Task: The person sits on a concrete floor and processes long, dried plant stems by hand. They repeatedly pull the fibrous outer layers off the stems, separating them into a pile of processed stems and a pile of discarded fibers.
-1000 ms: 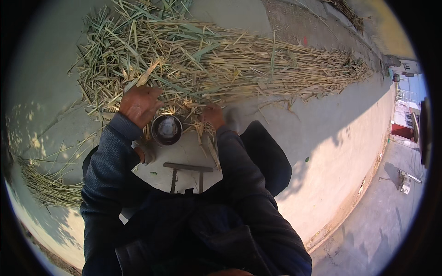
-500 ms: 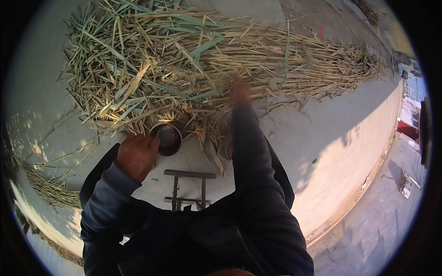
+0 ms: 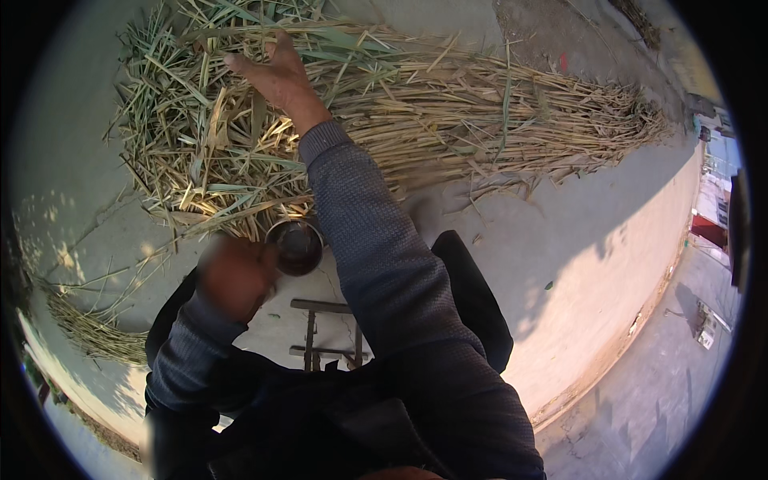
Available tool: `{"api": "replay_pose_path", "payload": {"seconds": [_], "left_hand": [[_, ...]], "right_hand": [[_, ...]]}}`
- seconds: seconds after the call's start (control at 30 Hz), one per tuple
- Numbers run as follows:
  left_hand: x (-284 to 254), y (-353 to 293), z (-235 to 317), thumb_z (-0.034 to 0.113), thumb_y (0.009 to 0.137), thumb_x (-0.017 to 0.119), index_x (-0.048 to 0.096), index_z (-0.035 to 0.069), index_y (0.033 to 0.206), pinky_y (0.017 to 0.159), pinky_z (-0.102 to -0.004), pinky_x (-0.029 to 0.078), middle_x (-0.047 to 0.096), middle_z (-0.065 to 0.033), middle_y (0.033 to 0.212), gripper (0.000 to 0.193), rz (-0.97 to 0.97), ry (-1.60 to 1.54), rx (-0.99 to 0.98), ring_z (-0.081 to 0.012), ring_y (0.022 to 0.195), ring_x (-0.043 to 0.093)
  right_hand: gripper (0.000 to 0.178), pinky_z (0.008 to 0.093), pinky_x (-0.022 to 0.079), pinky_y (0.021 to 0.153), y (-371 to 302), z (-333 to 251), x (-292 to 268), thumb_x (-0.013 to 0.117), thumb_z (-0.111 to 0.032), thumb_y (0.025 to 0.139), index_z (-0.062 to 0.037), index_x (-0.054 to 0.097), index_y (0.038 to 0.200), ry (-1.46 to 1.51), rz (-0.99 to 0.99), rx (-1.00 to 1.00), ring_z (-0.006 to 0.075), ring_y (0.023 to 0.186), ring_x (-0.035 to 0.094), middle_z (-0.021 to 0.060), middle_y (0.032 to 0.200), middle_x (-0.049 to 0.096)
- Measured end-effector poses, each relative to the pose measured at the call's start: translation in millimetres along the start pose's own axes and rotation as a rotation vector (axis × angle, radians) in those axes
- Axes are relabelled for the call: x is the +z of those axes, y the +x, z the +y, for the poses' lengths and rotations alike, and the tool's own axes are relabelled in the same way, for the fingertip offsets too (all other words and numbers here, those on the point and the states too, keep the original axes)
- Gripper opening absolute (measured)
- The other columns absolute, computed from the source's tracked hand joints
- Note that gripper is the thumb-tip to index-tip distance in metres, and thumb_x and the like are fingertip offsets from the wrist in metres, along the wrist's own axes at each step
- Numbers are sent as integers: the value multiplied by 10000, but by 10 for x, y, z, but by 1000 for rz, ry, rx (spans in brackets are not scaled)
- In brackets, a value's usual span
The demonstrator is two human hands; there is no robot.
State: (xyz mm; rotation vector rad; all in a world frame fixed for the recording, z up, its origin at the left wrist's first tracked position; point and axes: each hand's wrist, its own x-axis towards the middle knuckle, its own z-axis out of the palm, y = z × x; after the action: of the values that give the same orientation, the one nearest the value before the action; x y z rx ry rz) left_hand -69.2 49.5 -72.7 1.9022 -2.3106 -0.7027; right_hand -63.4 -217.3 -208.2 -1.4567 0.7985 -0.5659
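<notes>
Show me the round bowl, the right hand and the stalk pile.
Round bowl [image 3: 302, 261]: head view, on its dark lower side.
Right hand [image 3: 282, 82]: head view, middle of the hand.
Stalk pile [image 3: 416, 106]: head view, near its middle.

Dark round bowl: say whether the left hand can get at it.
Likely yes: the left hand is beside the bowl with nothing visible between them; the right sleeve lies on its other side. Blur hides any contact.

Left of centre, the left hand is blurred; whether it grips the round bowl is unclear. The right sleeve partly hides the low frame. The upper edge crops the stalk pile.
</notes>
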Motion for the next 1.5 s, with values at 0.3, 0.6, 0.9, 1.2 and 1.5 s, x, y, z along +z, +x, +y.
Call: {"api": "replay_pose_path", "payload": {"seconds": [0.3,0.6,0.9,1.2,1.5], "left_hand": [[-174,-87,38,180,794,735,660,42,1101,990,-478,470,639,-146,1116,345,-160,-3,-160,-357,1093,602],[-21,167,123,129,777,685,579,63,862,717,-401,462,592,-82,847,151,31,-59,-73,-266,756,591],[4,78,138,171,746,664,594,81,842,746,-435,462,633,-134,987,148,50,-52,6,-297,843,602],[-139,12,56,203,793,727,629,34,1014,715,-409,462,624,-105,871,294,-117,-3,-21,-276,815,611],[-133,-32,105,217,759,764,630,34,1001,729,-411,459,623,-100,867,332,-47,11,-6,-267,826,614]], "right_hand": [[1036,666,386,1001,-1183,1694,-2971,838,-443,775,-57,287,1562,-1079,851,515,452,1383,404,205,1514,438],[568,579,527,804,-1477,2518,-3741,809,-341,735,54,602,1087,-948,659,510,487,905,670,278,957,690],[402,535,308,554,-841,2177,-1365,662,-211,960,60,500,1208,-357,523,253,299,526,393,108,648,465],[759,443,506,968,276,-97,472,605,-244,938,102,289,1534,-131,-170,-132,392,1054,645,295,1104,640],[365,522,551,802,-294,1080,-1883,627,-170,909,-82,640,1263,-1241,220,110,413,946,673,200,1095,681]]}}
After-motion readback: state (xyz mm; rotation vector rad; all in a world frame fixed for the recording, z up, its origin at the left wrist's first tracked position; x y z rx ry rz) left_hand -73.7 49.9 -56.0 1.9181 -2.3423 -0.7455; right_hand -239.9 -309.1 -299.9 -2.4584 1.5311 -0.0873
